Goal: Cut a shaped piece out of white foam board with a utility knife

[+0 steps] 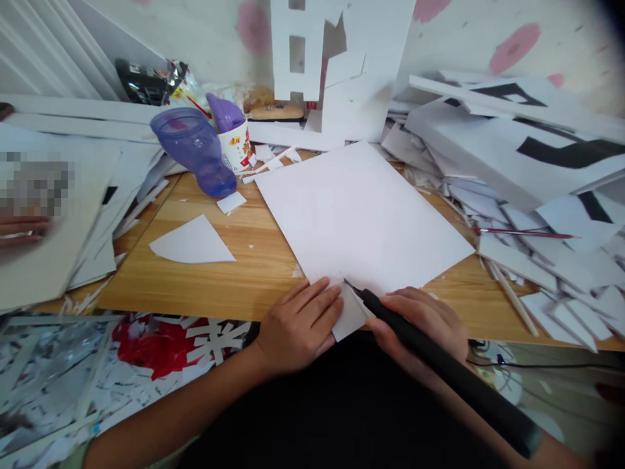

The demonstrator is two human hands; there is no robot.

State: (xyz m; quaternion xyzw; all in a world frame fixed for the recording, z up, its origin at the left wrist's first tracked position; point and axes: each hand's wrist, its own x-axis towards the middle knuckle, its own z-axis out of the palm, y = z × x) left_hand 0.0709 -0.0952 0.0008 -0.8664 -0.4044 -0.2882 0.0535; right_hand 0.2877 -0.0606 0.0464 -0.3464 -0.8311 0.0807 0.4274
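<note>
One big white board (361, 215) lies flat on the wood surface (185, 286) in front of you, w/ one corner pointing at your body. Your L hand (303, 319) is laid out flat, fingers a bit bent, pressing on the board by that near corner; it isn't wrapped round anything. Your R hand (420, 326) is closed round a long black tool (449, 374), and its thin dark tip touches the board just past your L fingers.

How far along? Looks like you're only at the start, I'd say. A short line runs from the tip back toward the near edge, so that bit seems begun. Can't tell if it goes all the way thru, b/c it's small and your R hand is close by. The rest of the top looks plain and whole, w/ no other lines I can see, so most of it seems left to do.

A loose white pc w/ a round side (193, 241) sits apart, L of the board, near the purple jar (195, 153). Lots of white pcs (512, 143) are piled on the R. Can't tell if any of those come from this board.
</note>
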